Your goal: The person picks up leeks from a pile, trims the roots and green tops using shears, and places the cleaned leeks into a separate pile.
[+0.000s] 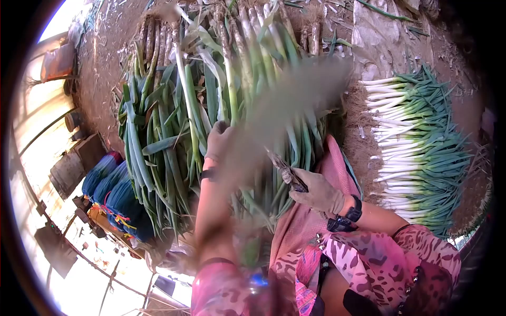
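My left hand [217, 140], gloved, is closed around a green leek stalk [232, 97] in the large pile. A grey-brown blur close to the camera hides part of that hand and the middle of the pile. In my right hand [319, 192], also gloved, is a short, dirty knife-like tool [287, 174]; its narrow end points up and left toward the leeks. Its exact kind is hard to make out. Untrimmed leeks [158, 121] lie with brown roots at the top and long leaves hanging toward me. A pink cloth [295, 224] covers my lap.
At right, cleaned leeks [416, 152] lie in a dense row, white ends left. Blue-green netting bundles [118, 195] sit at left beside a wooden box [79, 164]. A pale sheet [377, 37] lies on the littered soil floor [108, 68].
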A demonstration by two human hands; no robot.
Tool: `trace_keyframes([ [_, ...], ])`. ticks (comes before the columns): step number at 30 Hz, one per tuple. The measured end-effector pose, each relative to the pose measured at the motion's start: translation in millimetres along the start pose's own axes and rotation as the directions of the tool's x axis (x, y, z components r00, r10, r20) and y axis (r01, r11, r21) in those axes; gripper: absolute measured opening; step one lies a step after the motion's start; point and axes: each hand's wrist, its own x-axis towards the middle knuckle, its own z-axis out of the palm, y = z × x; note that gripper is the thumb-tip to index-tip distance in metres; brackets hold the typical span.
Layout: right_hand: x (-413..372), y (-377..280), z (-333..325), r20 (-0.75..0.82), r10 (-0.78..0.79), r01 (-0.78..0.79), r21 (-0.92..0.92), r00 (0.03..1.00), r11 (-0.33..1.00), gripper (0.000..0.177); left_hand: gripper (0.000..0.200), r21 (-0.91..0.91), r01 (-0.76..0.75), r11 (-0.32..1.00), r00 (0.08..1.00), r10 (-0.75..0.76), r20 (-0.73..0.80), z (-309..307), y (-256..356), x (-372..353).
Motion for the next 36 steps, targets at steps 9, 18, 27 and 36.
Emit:
trace_keyframes([
  [9, 19.1, -24.6, -8.9, 0.021, 0.208, -0.209, 0.16, 0.978, 0.965, 0.046, 0.039, 0.29, 0.001, 0.957, 0.999, 0.014, -0.051, 33.0, 46.4, -29.1],
  [18, -1.2, -23.2, 16.8, 0.009, 0.07, -0.07, 0.007, 0.997, 0.997, 0.044, 0.028, -0.27, 0.043, 0.962, 0.997, -0.024, 0.071, 10.6, 63.4, -65.2],
  [27, 75.0, -25.2, 12.9, -0.202, -0.05, 0.041, -0.048, 0.978, 0.998, 0.037, 0.031, 0.131, -0.514, 0.847, 0.856, 0.496, 0.147, 19.1, 36.5, -66.4],
  [36, 128.4, -1.5, -3.9, -0.301, -0.028, -0.008, -0.119, 0.953, 0.993, 0.042, 0.034, 0.369, -0.452, 0.812, 0.888, 0.368, 0.277, 29.9, 48.6, -66.8],
])
